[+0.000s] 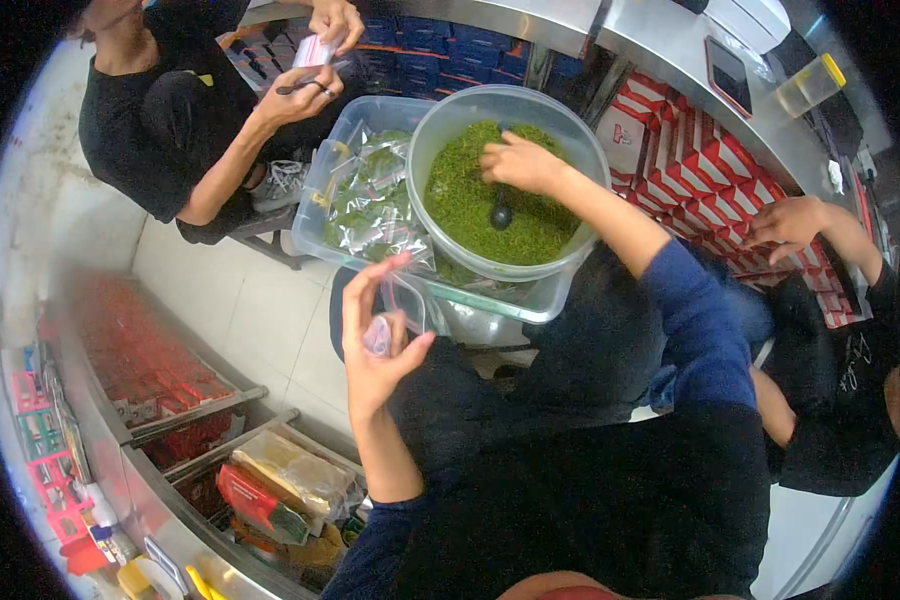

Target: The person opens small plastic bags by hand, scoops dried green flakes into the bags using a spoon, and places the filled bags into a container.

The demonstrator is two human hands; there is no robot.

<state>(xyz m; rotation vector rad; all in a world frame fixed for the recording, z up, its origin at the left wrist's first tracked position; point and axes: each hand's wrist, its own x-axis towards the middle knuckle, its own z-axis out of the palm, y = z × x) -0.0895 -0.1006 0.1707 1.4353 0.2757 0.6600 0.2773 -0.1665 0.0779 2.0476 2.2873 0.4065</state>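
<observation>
My right hand (523,163) is over the round translucent tub (598,142), with its fingers around a black spoon (501,217). The spoon's bowl rests on finely chopped green material (457,229) that fills much of the tub. Lower and to the left, my left hand (379,345) holds a small clear plastic bag (409,300), its mouth spread between thumb and fingers. A bunch of bags (377,335) is tucked in that palm. Under and beside the tub, a rectangular clear bin (304,232) holds several filled zip bags (379,180).
A co-worker's hands (307,94) hold small bags and a dark utensil at the upper left. Another person's hand (787,225) is at the right, by stacked red-and-white boxes (690,165). A phone (729,75) lies on the steel counter (664,52). Packages (292,472) fill a lower-left shelf.
</observation>
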